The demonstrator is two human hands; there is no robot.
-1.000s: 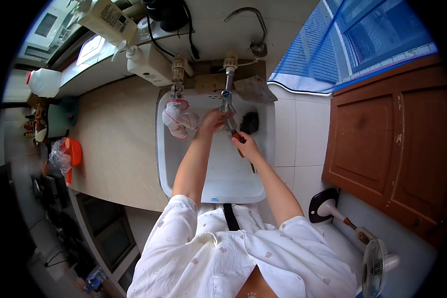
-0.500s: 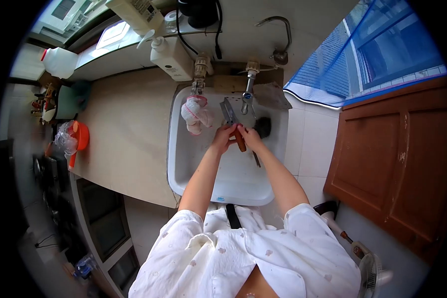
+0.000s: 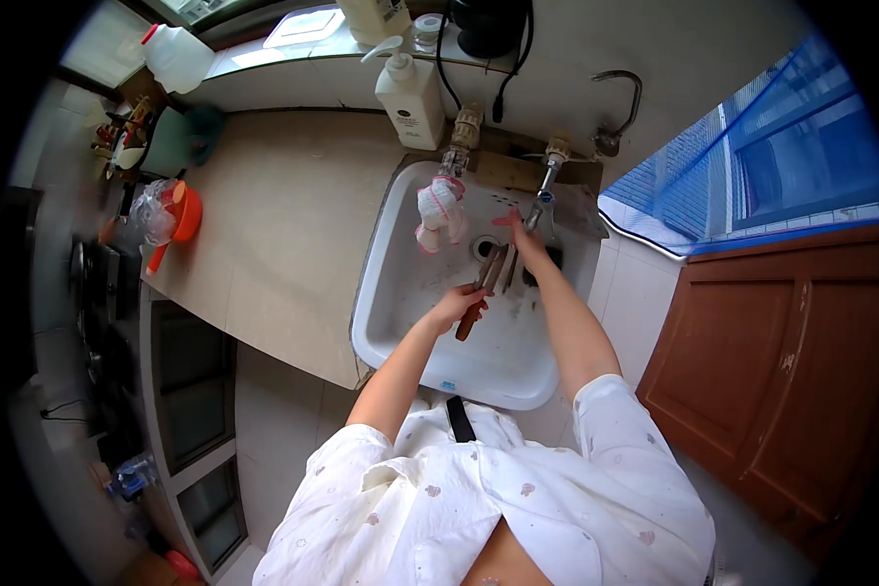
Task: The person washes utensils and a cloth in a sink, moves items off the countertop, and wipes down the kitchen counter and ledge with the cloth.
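Observation:
My left hand (image 3: 456, 305) grips the brown wooden handle of a metal-bladed tool (image 3: 494, 271) over the white sink (image 3: 366, 303). Its long flat blade points up toward the drain (image 3: 482, 247); the exact kind of tool is unclear. At the faucet (image 3: 544, 202) is my right hand (image 3: 525, 237), its fingers stretched out to the left and holding nothing I can see. Whether it touches the faucet I cannot tell. A dark, scrubber-like thing (image 3: 555, 260) lies at the sink's right side, partly behind my right forearm.
White-and-pink cloth (image 3: 441, 210) hangs from the left tap (image 3: 464, 137). A white pump bottle (image 3: 410, 103) stands behind the counter (image 3: 273, 215). An orange dipper (image 3: 187, 215) with a plastic bag sits at the counter's left end. A brown wooden door (image 3: 752, 361) is on the right.
My right hand has left the tool and moved up to the faucet. My left hand keeps the tool, now lower in the sink. The view has shifted, so the sink appears farther right.

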